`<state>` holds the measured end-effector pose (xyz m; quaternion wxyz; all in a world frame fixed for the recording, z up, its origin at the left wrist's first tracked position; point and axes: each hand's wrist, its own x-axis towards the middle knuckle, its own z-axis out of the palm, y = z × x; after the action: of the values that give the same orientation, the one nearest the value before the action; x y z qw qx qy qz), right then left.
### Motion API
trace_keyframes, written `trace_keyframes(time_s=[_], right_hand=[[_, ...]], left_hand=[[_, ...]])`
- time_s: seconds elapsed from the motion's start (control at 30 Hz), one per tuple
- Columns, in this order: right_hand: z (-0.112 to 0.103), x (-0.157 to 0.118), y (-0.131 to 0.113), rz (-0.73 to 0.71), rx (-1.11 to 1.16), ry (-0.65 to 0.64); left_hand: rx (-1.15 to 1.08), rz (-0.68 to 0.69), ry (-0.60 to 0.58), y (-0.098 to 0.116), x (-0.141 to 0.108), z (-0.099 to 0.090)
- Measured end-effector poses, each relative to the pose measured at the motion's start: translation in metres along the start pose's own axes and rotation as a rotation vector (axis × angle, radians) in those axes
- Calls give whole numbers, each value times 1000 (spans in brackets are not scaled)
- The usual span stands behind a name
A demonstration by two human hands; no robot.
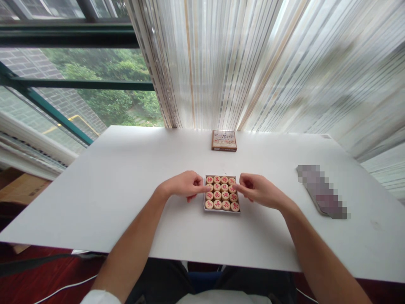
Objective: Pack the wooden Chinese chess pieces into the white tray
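Note:
A shallow white tray (pixel 222 212) on the table holds round wooden pieces with red characters, set in rows. From the left, my left hand (pixel 187 184) reaches over the tray's edge, its index finger or thumb stretched onto a piece in the left column and the other fingers curled. My right hand (pixel 257 189) is at the tray's right edge, one extended digit touching a piece in the right column, the rest curled. Neither hand has lifted a piece. All the pieces lie flat, with their characters facing up.
A closed printed box (pixel 224 139) lies behind the tray near the curtain (pixel 215 63). A blurred, pixelated object (pixel 322 192) rests on the right of the white table (pixel 126 169). A window is at the back left, with a cardboard box (pixel 23 188) below it.

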<state>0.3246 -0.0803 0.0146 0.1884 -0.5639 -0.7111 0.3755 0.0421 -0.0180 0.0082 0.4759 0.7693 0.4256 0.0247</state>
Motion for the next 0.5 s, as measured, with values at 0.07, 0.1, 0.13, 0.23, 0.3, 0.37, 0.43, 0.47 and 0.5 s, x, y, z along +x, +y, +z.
trace_keyframes(time_s=[0.07,0.1,0.13,0.23,0.3,0.37,0.43,0.47,0.5], right_hand=[[3,6,5,-101,-122,281],[5,9,7,-155,-152,345],[8,12,10,-207,-160,360],[16,16,14,-313,-151,291],[19,16,15,-339,-163,243],[21,15,14,-342,-169,213],[21,15,13,-337,-160,200],[20,15,14,-335,-155,203],[20,15,14,-332,-151,209]], left_hand=[[84,134,318,2,3,0],[101,201,423,4,5,0],[104,258,474,5,7,2],[112,349,429,8,12,8],[131,357,394,8,14,13],[137,354,384,7,16,15],[128,353,381,6,17,16],[124,354,383,5,17,16],[121,356,386,5,18,16]])
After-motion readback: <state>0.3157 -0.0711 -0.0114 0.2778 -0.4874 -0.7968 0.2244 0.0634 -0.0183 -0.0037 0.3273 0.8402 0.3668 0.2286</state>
